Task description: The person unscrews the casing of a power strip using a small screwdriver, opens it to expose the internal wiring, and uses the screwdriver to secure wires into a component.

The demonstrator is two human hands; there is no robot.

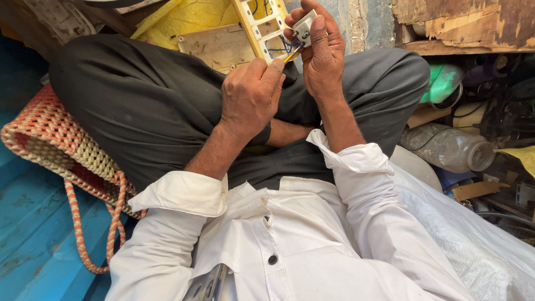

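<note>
Hands (278, 72) on white switch module (305, 26)

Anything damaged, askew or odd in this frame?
Some wear shows. The wooden board at upper right is splintered and flaking, and a plastic jar lies on its side among clutter. The right hand holds a small white socket; the left hand works a yellow tool at it.

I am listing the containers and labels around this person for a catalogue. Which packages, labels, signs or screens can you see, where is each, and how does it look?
Clear plastic jar: right, beside the knee, lying on its side, round, dusty, open mouth.
Woven basket: left, on the blue floor, red and cream, rope handles.
Green plastic bag: upper right, crumpled.
Yellow bag: top, behind the knees, crinkled.
No readable label, sign or screen shows.
</note>
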